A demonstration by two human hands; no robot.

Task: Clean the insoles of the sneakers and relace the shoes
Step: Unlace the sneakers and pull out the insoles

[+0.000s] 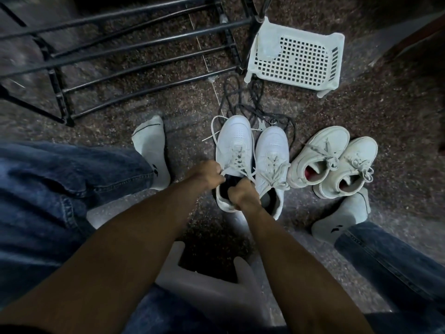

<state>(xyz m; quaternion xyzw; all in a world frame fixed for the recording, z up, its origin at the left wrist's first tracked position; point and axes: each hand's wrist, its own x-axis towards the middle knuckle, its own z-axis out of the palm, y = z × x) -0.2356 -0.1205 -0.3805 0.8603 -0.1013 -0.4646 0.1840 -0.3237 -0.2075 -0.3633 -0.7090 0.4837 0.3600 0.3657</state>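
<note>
Both hands, left (pixel 209 174) and right (pixel 242 196), curl on the collar of the laced white leather sneaker (pixel 233 162), its twin at 3 o'clock, likely spreading it to reach the insole.

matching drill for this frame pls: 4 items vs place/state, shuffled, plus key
Items:
1. white basket
2. dark loose laces
3. red-lined sneakers
4. sneaker with dark opening

Places/states:
A. gripped at the opening by both hands
B. upside down beside the black rack
C. rightmost pair, laces tied
D. heaped on the floor beyond the toes

Pairs: 1-B, 2-D, 3-C, 4-A
</note>
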